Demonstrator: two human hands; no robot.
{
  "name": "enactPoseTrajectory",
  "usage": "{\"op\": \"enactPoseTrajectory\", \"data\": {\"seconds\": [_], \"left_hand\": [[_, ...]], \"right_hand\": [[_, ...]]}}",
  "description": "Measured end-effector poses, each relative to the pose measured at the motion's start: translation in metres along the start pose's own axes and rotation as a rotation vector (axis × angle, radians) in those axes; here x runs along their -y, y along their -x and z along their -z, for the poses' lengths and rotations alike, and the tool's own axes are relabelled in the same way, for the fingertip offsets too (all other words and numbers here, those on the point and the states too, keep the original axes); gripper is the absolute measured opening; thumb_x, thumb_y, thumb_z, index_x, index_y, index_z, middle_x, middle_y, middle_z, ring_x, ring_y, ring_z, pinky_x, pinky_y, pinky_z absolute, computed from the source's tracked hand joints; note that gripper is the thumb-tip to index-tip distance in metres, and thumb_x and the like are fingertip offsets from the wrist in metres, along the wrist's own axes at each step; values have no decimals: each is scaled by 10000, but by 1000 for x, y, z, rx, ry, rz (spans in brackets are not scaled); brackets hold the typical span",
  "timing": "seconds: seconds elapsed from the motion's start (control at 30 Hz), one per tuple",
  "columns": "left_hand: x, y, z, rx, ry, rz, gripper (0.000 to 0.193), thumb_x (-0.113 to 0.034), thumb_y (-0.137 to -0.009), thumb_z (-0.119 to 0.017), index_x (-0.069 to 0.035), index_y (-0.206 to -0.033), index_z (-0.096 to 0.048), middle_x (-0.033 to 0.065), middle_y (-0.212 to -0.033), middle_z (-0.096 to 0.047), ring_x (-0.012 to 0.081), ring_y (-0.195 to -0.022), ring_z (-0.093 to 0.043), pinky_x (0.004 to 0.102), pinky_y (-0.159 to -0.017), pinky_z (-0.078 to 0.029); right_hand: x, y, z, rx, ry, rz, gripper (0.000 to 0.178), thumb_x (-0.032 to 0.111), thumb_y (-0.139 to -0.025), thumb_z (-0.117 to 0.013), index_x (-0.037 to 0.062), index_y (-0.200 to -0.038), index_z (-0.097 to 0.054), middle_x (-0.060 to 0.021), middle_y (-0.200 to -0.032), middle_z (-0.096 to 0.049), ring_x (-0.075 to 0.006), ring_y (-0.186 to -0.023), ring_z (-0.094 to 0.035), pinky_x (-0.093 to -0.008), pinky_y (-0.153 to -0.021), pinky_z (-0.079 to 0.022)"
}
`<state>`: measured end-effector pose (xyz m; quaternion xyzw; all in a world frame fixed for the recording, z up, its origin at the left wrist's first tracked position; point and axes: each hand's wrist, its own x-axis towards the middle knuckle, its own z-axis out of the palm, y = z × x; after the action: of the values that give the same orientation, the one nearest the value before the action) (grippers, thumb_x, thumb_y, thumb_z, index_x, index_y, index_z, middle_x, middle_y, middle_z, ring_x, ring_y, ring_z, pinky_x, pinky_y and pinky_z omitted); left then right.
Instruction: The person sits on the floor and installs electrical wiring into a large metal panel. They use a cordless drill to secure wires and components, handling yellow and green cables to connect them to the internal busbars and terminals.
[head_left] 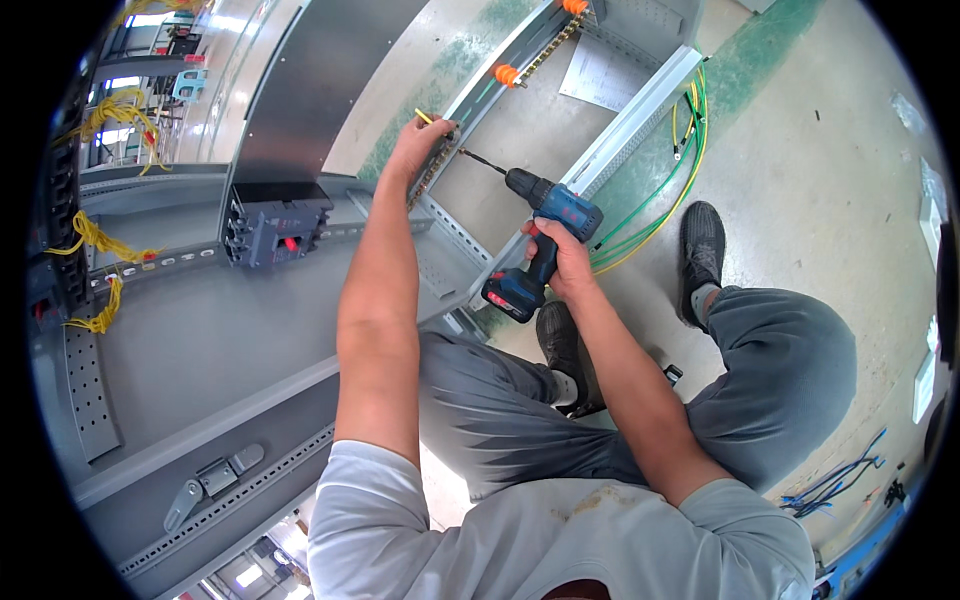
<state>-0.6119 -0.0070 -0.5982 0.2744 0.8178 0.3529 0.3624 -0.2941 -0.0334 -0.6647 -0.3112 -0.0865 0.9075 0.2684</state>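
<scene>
The left hand (418,150) has its fingers (438,128) curled shut over the edge of a perforated metal rail (470,100), a thin yellow piece just above them. Right of those fingers the drill's bit meets the rail, and the right hand (562,262) wraps tight around the blue cordless drill (545,240). Beyond it, the grey cabinet wall (640,110) and yellow-green cables (665,200) run close by, with open concrete floor (830,200) farther right.

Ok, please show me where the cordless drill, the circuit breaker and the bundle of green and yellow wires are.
cordless drill (556,212): head view, on its blue body above the grip.
circuit breaker (272,232): head view, on its dark grey front face.
green and yellow wires (668,196): head view, on the curved middle of the bundle.
</scene>
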Motion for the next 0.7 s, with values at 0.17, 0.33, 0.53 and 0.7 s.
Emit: {"op": "enactPoseTrajectory", "data": {"seconds": [0.17, 0.33, 0.53, 0.7], "left_hand": [[-4, 2, 1, 38, 3, 52, 455, -342, -794, -801, -41, -1102, -654, 60, -980, -669, 153, -899, -626, 300, -853, -487], [6, -6, 5, 38, -41, 20, 511, -325, -779, -820, -27, -1147, -626, 79, -980, -692, 160, -902, -659, 303, -858, -508], [-3, -4, 2, 80, -15, 44, 546, -328, -769, -834, -16, -1164, -621, 81, -998, -699, 163, -901, -663, 300, -864, -508], [9, -13, 6, 82, -55, 37, 580, -338, -754, -848, -10, -1178, -624, 80, -1008, -698, 160, -922, -648, 304, -864, -505]], "right_hand": [[-11, -8, -6, -23, -5, 13, 218, 198, -913, -715, 43, -1035, -624, -110, -930, -692, -168, -641, -622, -333, -614, -528], [-11, -10, -11, -7, 1, 25, 206, 192, -914, -711, 47, -1031, -623, -111, -931, -692, -166, -641, -623, -333, -618, -530], [-13, -17, -9, -15, 0, 26, 199, 196, -916, -711, 51, -1027, -632, -106, -930, -694, -162, -644, -626, -326, -616, -528], [-15, -19, -13, -19, -17, 16, 194, 188, -916, -716, 49, -1029, -640, -105, -927, -697, -162, -640, -628, -324, -616, -528]]}}
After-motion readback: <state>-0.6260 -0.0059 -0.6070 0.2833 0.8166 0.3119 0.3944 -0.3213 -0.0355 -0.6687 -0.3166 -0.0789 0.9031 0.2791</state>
